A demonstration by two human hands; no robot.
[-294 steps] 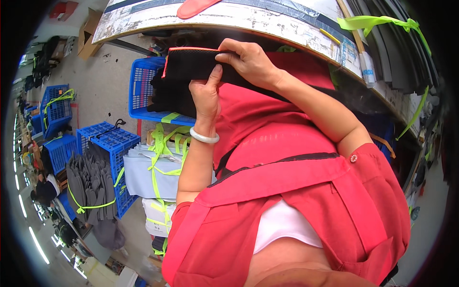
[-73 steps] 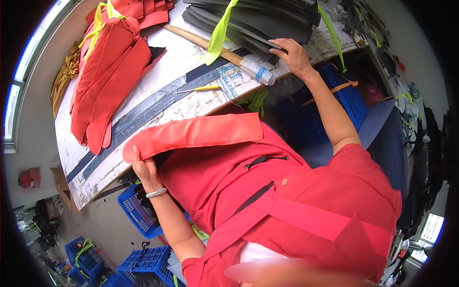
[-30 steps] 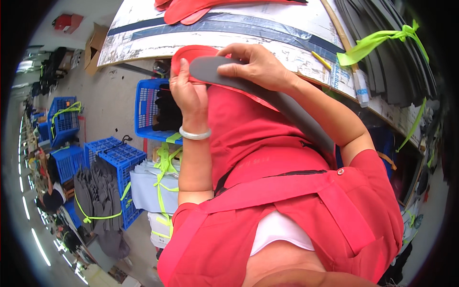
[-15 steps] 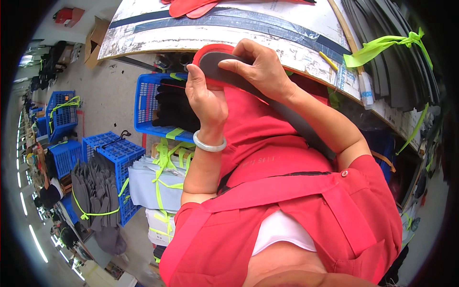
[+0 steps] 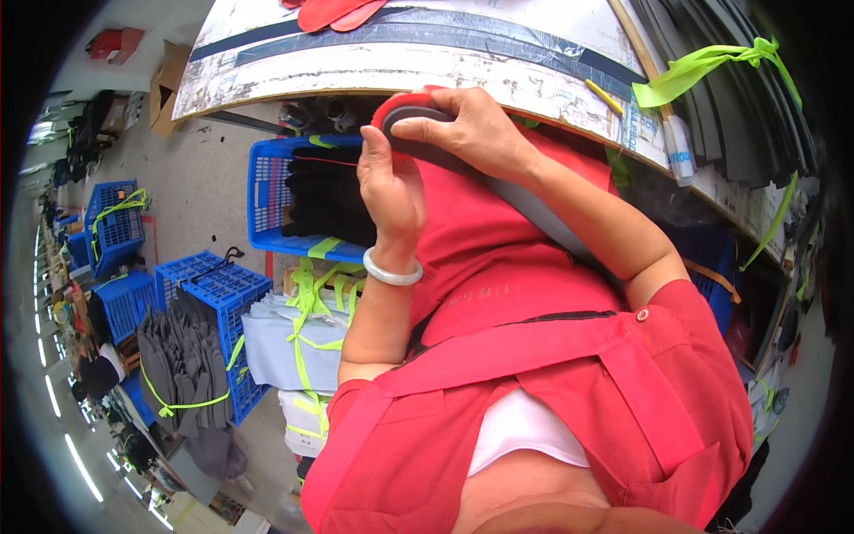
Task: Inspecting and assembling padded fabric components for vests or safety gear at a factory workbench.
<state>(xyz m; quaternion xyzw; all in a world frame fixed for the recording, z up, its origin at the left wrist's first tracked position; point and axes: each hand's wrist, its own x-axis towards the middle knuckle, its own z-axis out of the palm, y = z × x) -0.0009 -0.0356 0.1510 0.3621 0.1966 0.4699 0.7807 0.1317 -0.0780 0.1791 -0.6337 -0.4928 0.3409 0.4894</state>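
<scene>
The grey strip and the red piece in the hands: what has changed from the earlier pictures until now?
About two seconds ago the right hand reached to the dark stack on the table; it has come back holding a long grey strip. Both hands now press its rounded end onto the red fabric piece, the left hand sliding up along the edge. The white worktable and blue plastic crate look unmoved.

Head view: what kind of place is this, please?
Probably a garment or shoe-part workshop. Blue crates stand on the floor, grey cut pieces are tied in bundles with green strips, and a worn worktable carries red pieces; both hands hold red and grey pieces.
</scene>
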